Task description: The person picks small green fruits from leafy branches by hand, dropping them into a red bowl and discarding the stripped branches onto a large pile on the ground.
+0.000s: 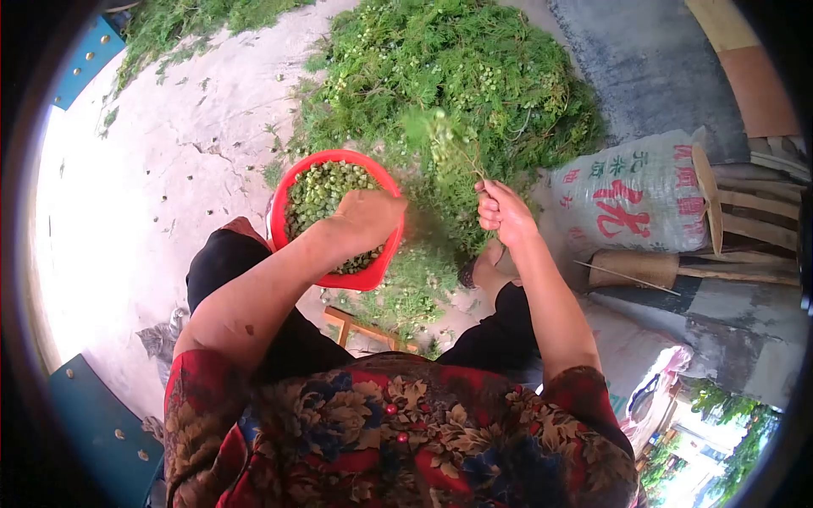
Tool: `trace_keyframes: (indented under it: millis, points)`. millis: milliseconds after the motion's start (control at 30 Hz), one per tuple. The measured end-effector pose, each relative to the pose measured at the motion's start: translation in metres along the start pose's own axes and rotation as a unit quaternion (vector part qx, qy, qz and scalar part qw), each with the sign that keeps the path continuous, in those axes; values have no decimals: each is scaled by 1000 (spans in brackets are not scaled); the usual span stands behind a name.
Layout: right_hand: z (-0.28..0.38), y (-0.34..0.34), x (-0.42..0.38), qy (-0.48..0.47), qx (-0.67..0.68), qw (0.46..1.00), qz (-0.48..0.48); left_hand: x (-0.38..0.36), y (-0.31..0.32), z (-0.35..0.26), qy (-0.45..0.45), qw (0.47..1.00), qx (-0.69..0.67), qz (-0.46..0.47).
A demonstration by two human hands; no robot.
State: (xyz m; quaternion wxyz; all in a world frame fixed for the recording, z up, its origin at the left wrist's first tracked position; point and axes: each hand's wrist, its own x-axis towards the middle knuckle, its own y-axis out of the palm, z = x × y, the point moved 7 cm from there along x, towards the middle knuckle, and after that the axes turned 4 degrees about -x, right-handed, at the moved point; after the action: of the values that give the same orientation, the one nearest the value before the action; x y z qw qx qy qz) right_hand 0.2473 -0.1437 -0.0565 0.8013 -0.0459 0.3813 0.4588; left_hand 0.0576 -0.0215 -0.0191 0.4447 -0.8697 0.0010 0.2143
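My right hand (508, 216) is closed around the thin stem of a leafy sprig (444, 146), which bears pale green berry-like cones at its tip. Over the right side of a red basin (373, 279) is my left hand (371, 217), its fingers curled in. Whatever it may hold is hidden, and the area beside its fingers is blurred. Small round green cones (326, 190) fill much of the basin, which stands by my left knee. Beyond my hands lies a big heap of cut green branches (449, 72), some with the same cones on them.
A printed white woven sack (631, 195) stands to the right, near stacked wood strips (754, 212). Part of a wooden frame (364, 328) shows between my legs. Loose greenery (190, 34) and scattered cones lie on the concrete floor (169, 152) at left.
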Motion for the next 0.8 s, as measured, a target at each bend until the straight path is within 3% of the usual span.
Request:
trace_keyframes:
  millis: [100, 200, 300, 400, 433, 533, 567, 667, 700, 800]
  points:
    - [12, 40, -32, -27, 54, 997, 50, 3, -17, -1, 71, 971, -148, -173]
    - [10, 67, -37, -32, 91, 992, 84, 8, -23, -7, 103, 885, -425, -158]
    - [6, 89, -29, -21, 113, 984, 135, 19, -6, -12, 73, 796, -600, -3]
    - [0, 94, -19, 6, 98, 983, 157, 25, 3, -11, 48, 769, -637, 22]
    - [0, 95, -21, 11, 100, 982, 158, 24, 0, -9, 36, 770, -637, 10]
    - [0, 91, -20, 35, 136, 974, 175, 21, 1, 15, -54, 895, -442, 28]
    - [-1, 88, -20, 44, 145, 972, 181, 22, -3, 29, -32, 926, -368, -73]
    - [-2, 84, -25, 60, 170, 966, 183, 22, -2, 73, -61, 871, -399, -280]
    - [-3, 84, -27, 67, 178, 963, 188, 12, -4, 71, -140, 807, -551, -162]
    - [-10, 89, -34, 89, 207, 951, 213, 5, -12, 59, -118, 686, -696, -177]
